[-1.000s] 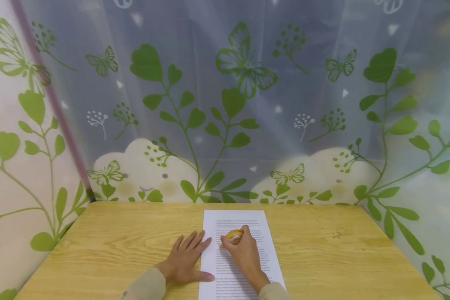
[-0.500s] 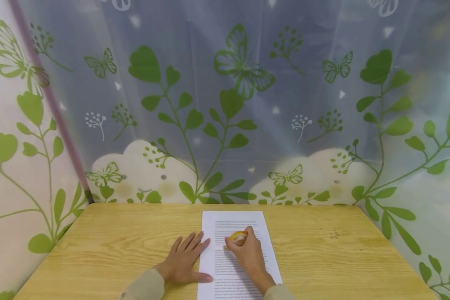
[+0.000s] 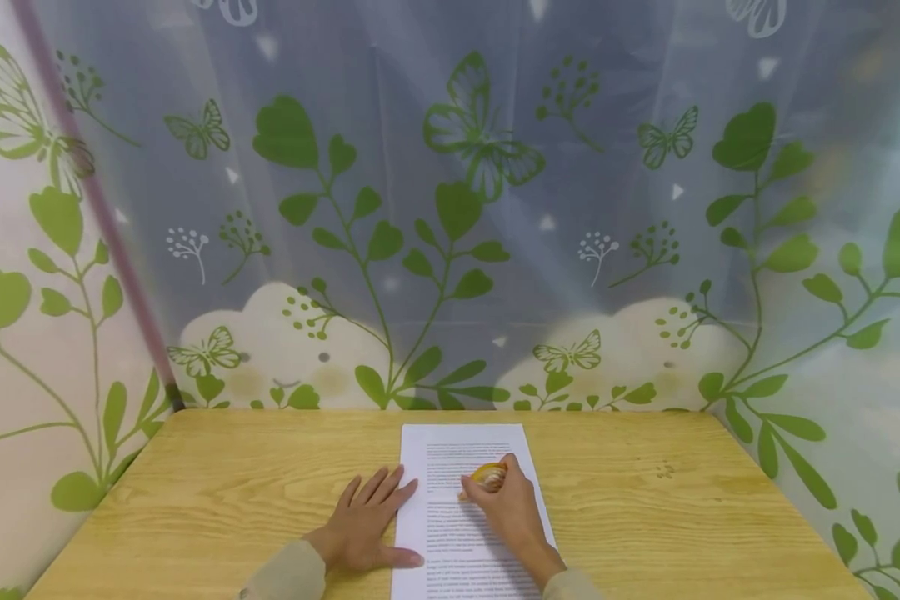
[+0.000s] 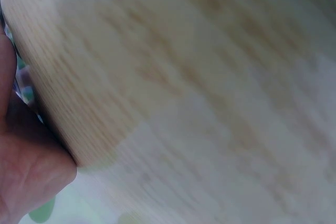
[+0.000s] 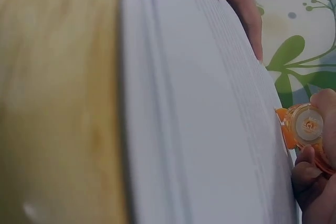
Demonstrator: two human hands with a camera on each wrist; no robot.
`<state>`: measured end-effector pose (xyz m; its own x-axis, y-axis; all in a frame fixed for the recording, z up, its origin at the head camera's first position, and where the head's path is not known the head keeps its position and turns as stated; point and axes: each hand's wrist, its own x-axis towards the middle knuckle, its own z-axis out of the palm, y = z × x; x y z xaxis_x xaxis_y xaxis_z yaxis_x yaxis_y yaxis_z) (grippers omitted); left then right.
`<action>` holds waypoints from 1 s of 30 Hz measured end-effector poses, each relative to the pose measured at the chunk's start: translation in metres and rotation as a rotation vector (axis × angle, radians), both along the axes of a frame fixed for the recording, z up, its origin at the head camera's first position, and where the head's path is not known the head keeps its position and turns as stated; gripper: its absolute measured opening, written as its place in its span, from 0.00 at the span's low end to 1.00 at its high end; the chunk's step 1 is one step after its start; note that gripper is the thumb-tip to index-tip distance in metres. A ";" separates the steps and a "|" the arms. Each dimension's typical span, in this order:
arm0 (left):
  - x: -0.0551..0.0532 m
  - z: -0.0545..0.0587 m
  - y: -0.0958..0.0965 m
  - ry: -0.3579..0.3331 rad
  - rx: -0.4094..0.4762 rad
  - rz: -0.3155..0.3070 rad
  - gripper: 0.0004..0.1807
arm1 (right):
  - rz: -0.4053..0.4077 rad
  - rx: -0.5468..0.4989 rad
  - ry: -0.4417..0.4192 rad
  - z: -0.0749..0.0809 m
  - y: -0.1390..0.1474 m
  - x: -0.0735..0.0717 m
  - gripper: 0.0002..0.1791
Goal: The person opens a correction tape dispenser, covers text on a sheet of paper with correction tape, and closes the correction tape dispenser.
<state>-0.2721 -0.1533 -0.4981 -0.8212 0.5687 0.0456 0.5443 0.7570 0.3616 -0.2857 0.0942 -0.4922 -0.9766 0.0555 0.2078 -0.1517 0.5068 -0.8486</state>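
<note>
A white printed sheet (image 3: 450, 521) lies on the table, its lines of text running across it. My right hand (image 3: 516, 515) pinches an orange correction tape dispenser (image 3: 490, 477) between thumb and fingers, its tip down at the text in the upper part of the sheet. In the right wrist view the dispenser (image 5: 307, 124) shows a round clear wheel, and its orange tip meets the paper (image 5: 205, 103). Flat with fingers spread, my left hand (image 3: 363, 523) rests across the sheet's left edge, thumb and fingertips on the paper. Only part of that hand (image 4: 31, 166) shows in the left wrist view.
The wood-grain table (image 3: 232, 500) extends to both sides of the sheet. Behind it hangs a curtain (image 3: 390, 208) printed with green leaves and butterflies. A small dark mark (image 3: 665, 472) shows on the tabletop at the right.
My right hand has slid the correction tape dispenser to the right along the text. The left hand stays in place on the sheet's edge; the whole view shifts slightly.
</note>
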 end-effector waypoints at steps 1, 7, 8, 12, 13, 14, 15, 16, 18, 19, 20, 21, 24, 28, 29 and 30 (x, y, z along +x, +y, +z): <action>0.002 0.003 0.000 -0.006 -0.002 0.000 0.55 | 0.009 -0.005 -0.004 0.000 0.002 0.000 0.26; 0.007 0.016 0.003 -0.022 -0.051 0.016 0.54 | 0.045 -0.044 -0.042 -0.002 0.012 -0.003 0.26; 0.006 0.016 0.003 -0.021 -0.058 0.018 0.54 | 0.045 -0.046 -0.045 -0.003 0.014 -0.003 0.26; 0.005 0.014 0.003 -0.026 -0.065 0.024 0.54 | 0.031 -0.036 -0.045 -0.001 0.020 -0.003 0.26; 0.005 0.014 0.003 -0.027 -0.064 0.023 0.54 | 0.027 -0.033 -0.042 -0.001 0.021 -0.002 0.26; 0.004 0.014 0.003 -0.027 -0.061 0.021 0.54 | 0.025 -0.033 -0.044 0.000 0.023 -0.002 0.25; 0.004 0.014 0.003 -0.030 -0.056 0.020 0.54 | 0.023 -0.033 -0.044 0.001 0.024 -0.002 0.25; 0.005 0.013 0.003 -0.034 -0.050 0.018 0.54 | 0.024 -0.033 -0.044 0.001 0.026 -0.002 0.25; 0.005 0.012 0.002 -0.036 -0.038 0.013 0.54 | 0.023 -0.027 -0.042 0.002 0.029 -0.001 0.26; 0.004 0.011 0.002 -0.036 -0.033 0.011 0.54 | 0.024 -0.029 -0.045 0.002 0.030 -0.001 0.26; 0.004 0.010 0.002 -0.036 -0.023 0.009 0.54 | 0.023 -0.027 -0.045 0.002 0.032 -0.001 0.26; 0.004 0.010 0.002 -0.034 -0.015 0.005 0.54 | 0.020 -0.022 -0.044 0.002 0.033 -0.001 0.26; 0.002 0.005 0.002 -0.028 -0.004 0.004 0.54 | 0.011 -0.016 -0.045 0.003 0.037 -0.002 0.26; 0.001 0.003 0.002 -0.033 -0.011 0.014 0.55 | 0.007 -0.014 -0.044 0.003 0.042 -0.002 0.25; 0.001 0.003 0.002 -0.037 -0.015 0.017 0.55 | 0.006 -0.014 -0.045 0.003 0.043 -0.003 0.26; 0.001 0.003 0.002 -0.037 -0.016 0.018 0.55 | 0.004 -0.016 -0.048 0.002 0.045 -0.003 0.26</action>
